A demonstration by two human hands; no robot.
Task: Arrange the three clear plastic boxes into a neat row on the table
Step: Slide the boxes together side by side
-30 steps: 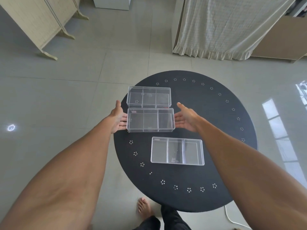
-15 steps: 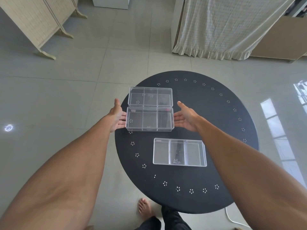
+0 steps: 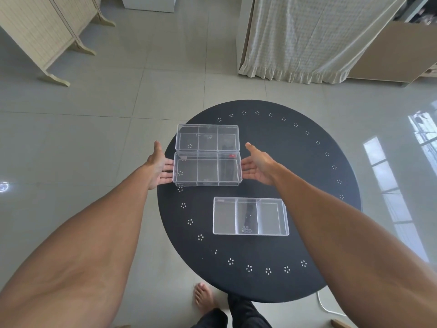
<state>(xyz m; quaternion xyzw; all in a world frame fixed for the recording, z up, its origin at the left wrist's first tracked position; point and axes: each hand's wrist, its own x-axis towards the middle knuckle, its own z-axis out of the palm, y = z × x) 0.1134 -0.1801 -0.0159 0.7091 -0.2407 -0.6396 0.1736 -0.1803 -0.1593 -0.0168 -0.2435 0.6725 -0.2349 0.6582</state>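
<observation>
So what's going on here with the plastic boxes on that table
A person stands at a round black table, with the left hand and right hand open at either end of the middle clear plastic compartment box. That box sits right up against the far clear plastic box. The near clear plastic box lies apart, offset to the right, so the row isn't finished.

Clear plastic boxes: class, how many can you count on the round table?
3. The far box sits near the table's back-left, the middle box right in front of it, and the near box apart toward the right. None looks hidden.
</observation>
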